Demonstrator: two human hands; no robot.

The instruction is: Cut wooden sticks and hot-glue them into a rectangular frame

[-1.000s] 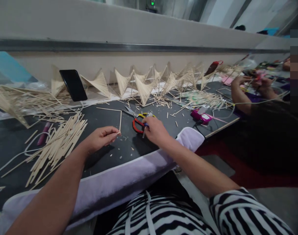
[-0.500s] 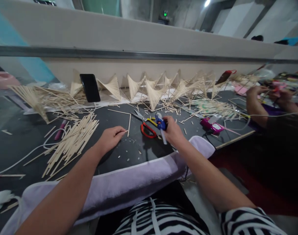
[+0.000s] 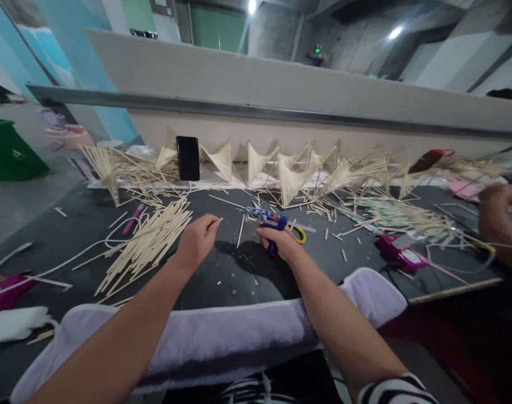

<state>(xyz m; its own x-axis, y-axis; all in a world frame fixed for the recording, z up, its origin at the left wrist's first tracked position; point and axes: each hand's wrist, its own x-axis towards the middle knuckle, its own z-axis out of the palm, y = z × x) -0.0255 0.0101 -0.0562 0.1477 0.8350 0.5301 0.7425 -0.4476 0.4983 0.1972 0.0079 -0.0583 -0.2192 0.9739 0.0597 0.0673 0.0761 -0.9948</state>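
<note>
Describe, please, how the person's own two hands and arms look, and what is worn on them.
The left hand and right hand are bare: no glove, watch or bracelet shows. A black-and-white striped sleeve ends near the right elbow; no left sleeve is in view.

Looked out from a single place, the wearer's head, forward and down over the lavender cloth (image 3: 222,336) at the near edge of the dark tabletop (image 3: 188,292). Sat within arm's reach of the left hand (image 3: 198,238) and right hand (image 3: 277,241), both near mid-view. Faced the pale partition (image 3: 239,73) behind the row of stick models (image 3: 293,179) squarely enough to see over its top to a ceiling light (image 3: 394,32). Spread wide, from a green bin (image 3: 14,151) at far left to a co-worker's hand (image 3: 498,199) at the right edge.
</note>
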